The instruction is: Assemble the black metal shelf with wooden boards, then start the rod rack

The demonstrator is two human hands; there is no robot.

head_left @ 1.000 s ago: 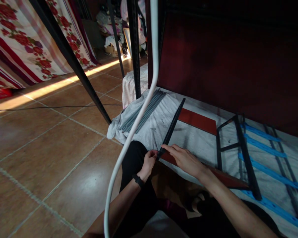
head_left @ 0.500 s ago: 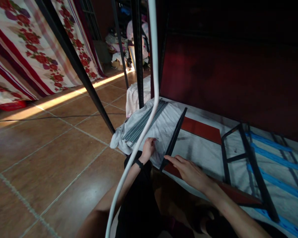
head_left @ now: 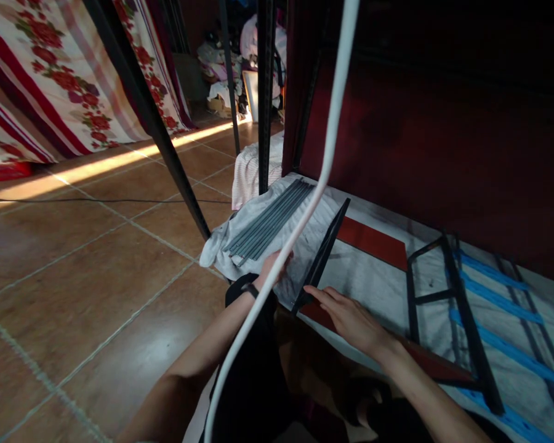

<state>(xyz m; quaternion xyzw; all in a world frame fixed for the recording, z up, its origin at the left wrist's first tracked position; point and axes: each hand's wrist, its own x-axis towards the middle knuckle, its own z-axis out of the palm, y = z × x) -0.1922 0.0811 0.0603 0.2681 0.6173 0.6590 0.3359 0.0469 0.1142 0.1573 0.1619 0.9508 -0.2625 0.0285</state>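
Black bar [head_left: 324, 251] lies aslant on a grey cloth [head_left: 373, 282], at the left end of two red-brown panels. The far panel [head_left: 373, 241] is fully exposed; the near panel [head_left: 443, 363] is partly covered by the worker's right arm. From where I stand, the right hand [head_left: 348, 319] is at the bar's near end, fingers extended, the index fingertip against it; the fingers are not wrapped around it. The left hand [head_left: 276, 269] is between the bar and a bundle of grey rods [head_left: 268, 223], partly hidden behind a white cable [head_left: 337, 92]; I cannot tell whether it grasps anything. A dark wristband [head_left: 250, 289] is noted on that arm.

At the panels' right end stands a black frame [head_left: 436, 296] with a crosspiece. Blue strips [head_left: 503, 317] lie beyond it, roughly parallel. A dark red board [head_left: 434, 160] rises behind the cloth. To the left: tiled floor [head_left: 120, 295], black post [head_left: 264, 92], floral curtain [head_left: 50, 74].
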